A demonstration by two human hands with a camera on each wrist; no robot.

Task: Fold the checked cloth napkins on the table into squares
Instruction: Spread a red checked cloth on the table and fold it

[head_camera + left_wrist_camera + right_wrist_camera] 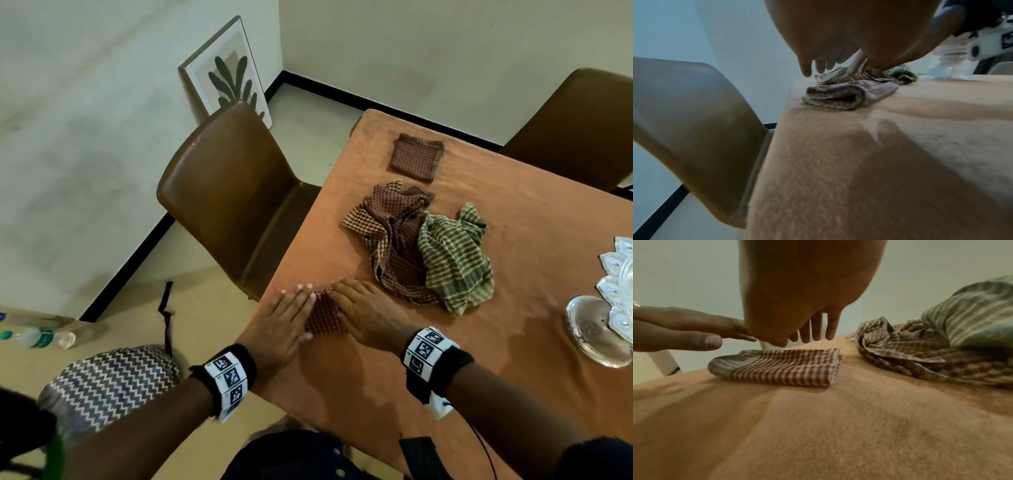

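A red checked napkin (323, 315) lies folded into a small square on the orange tablecloth (513, 212), close to the table's left edge. My left hand (289, 317) covers its left side and my right hand (361, 310) its right side, both flat with straight fingers. In the right wrist view the folded napkin (781, 366) shows a gap under my right fingers (830, 327), and nothing is gripped. The left wrist view shows its rolled fold (838, 95) below my left fingers (807, 68). Behind it is a crumpled pile of a brown checked napkin (394, 240) and a green one (452, 260). A folded brown napkin (416, 157) lies further back.
A brown chair (233, 192) stands against the table's left edge, and another chair (575, 130) is at the far right. A glass stand with a cut-glass bowl (603, 329) sits at the table's right. A framed picture (229, 72) leans in the corner, and a bottle (37, 337) lies on the floor.
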